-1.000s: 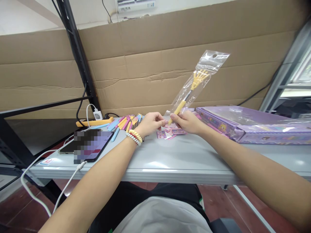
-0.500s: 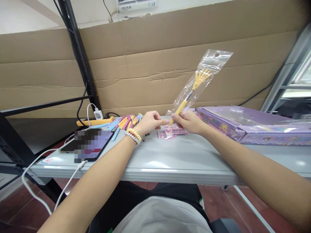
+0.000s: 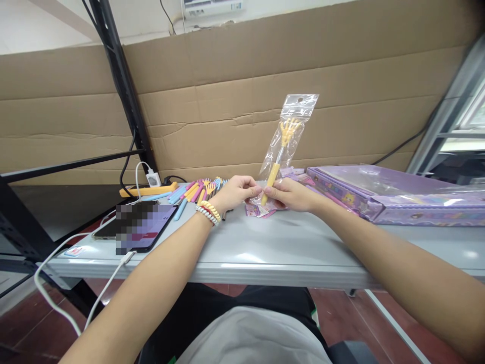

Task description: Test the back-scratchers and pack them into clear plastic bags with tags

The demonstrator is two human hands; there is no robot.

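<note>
A yellow back scratcher with a hand-shaped head stands tilted, head up, inside a clear plastic bag with a hang hole. My right hand is closed round the lower end of its handle, thumb along the front. From the other side, my left hand pinches the bag's bottom edge, its fingertips close to the right thumb. Pink printed cards lie on the table under both hands. Left of my left hand is a pile of pink, yellow and blue back scratchers.
A purple printed box with clear film sits at the right of the grey table. Two phones with white cables lie at the left, near a yellow object. Behind stands a cardboard wall, with a black post left.
The bagged back scratcher has swung leftward and lower, now more upright. My right hand has shifted slightly left, and my left fingers have met the bag's bottom.
</note>
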